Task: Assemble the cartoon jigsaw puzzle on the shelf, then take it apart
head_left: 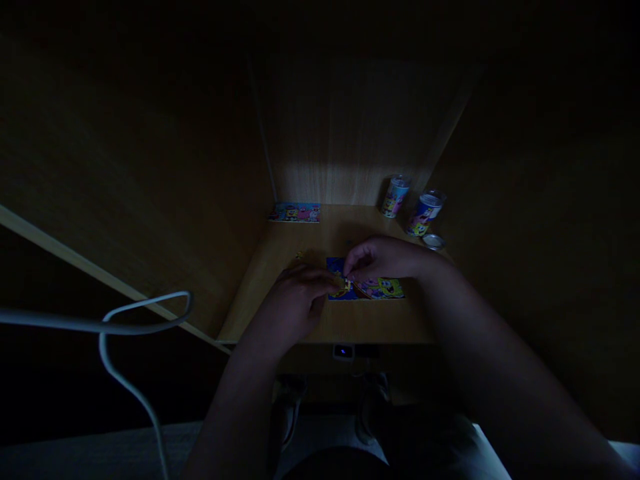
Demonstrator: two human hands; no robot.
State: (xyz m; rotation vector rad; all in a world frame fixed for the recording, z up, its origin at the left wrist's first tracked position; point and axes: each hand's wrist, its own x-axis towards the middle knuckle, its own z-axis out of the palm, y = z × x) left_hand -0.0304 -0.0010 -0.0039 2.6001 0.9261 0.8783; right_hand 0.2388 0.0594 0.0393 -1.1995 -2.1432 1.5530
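An upright wooden panel (pixel 320 140) closes off the 12 o'clock side of the wooden bench (pixel 360 327), which carries the parts. Take the printed board (pixel 370 289) as the dial centre: it lies flat on the bench, near the front edge, beneath my two hands. My left hand (pixel 303 297) enters from 7 o'clock, fingers extended over the board's 9 o'clock end; I cannot tell whether they grip anything. My right hand (pixel 377 257) enters from 4 o'clock, thumb and fingers drawn together over the upper left part of the board; whether a piece is pinched there is too dark to tell. A second printed board (pixel 294 212) lies flat between 10 and 11 o'clock. The blue can (pixel 425 213) stands between 1 and 2 o'clock, the pale can (pixel 395 198) at 1 o'clock. A round lid (pixel 433 241) rests at 2 o'clock. A small yellow piece (pixel 299 255) lies between 9 and 10 o'clock. Step in hand, as I judge it: adjusting the board's left part. The next move calls for light, precise fingertip alignment, with the board held steady.
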